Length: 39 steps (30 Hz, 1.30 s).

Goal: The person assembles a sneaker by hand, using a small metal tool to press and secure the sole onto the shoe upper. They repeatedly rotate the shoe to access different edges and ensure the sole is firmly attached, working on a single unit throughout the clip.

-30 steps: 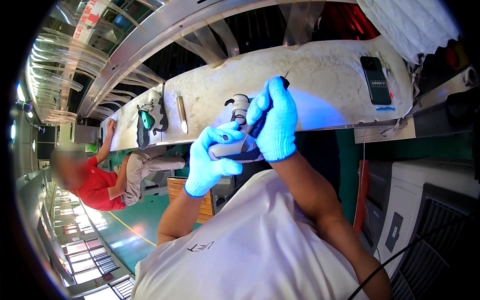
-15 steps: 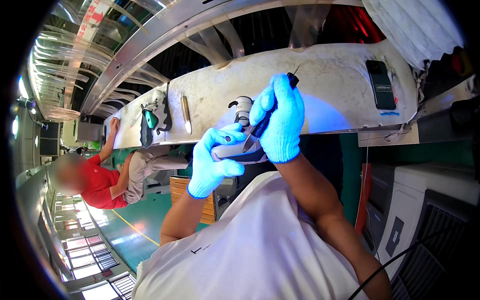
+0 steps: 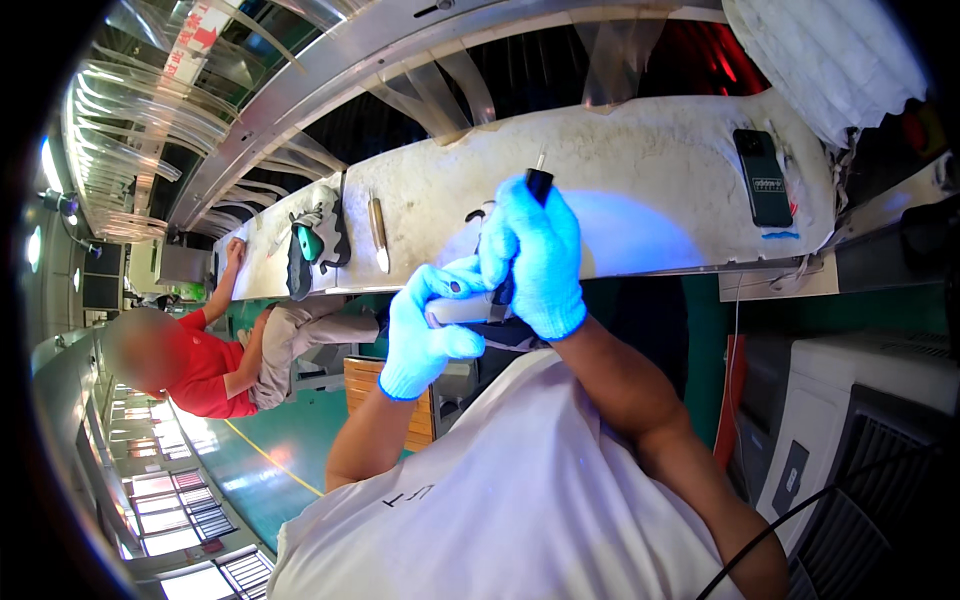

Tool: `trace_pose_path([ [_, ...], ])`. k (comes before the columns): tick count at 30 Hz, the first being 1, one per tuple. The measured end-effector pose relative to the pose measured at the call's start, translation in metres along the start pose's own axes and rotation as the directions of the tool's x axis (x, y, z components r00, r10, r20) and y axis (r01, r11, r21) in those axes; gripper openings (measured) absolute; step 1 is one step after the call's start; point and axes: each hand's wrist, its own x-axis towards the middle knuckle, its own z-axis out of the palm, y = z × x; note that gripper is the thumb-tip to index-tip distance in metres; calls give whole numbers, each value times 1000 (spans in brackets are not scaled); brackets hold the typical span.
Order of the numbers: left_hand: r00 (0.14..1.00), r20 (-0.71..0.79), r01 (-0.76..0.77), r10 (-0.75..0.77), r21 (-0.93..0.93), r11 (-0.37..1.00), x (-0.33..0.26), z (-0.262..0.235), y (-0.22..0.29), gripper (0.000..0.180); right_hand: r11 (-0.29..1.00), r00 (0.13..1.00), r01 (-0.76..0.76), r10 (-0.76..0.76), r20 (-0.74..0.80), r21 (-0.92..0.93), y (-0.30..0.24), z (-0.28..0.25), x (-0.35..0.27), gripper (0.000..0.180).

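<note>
The right hand (image 3: 540, 262) grips a black-handled tool (image 3: 540, 186) pointing toward twelve o'clock; the left hand (image 3: 418, 335) clasps a pale shoe-like piece (image 3: 462, 309). If that twists — the tool could slip.

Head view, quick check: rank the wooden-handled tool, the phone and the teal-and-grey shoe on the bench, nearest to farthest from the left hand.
From the left hand:
1. Wooden-handled tool: just beyond it, slightly left.
2. Teal-and-grey shoe: farther left, past the tool.
3. Phone: far right end.
</note>
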Motion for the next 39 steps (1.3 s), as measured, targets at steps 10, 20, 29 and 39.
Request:
trace_pose_path([
  [10,994,64,-96,93,49,994,2,1,-2,72,-609,696,96,-525,491,-787,-70,-169,73,38],
  [20,999,10,-34,33,63,997,9,7,9,72,98,847,498,-269,459,-861,-18,-58,-83,68],
  [29,999,33,-46,43,106,993,19,1,10,82,246,877,476,-202,436,-844,-16,-56,-67,50],
  [39,995,97,-38,25,139,990,27,-8,16,71,204,896,440,-173,410,-875,-13,-52,-60,59],
])
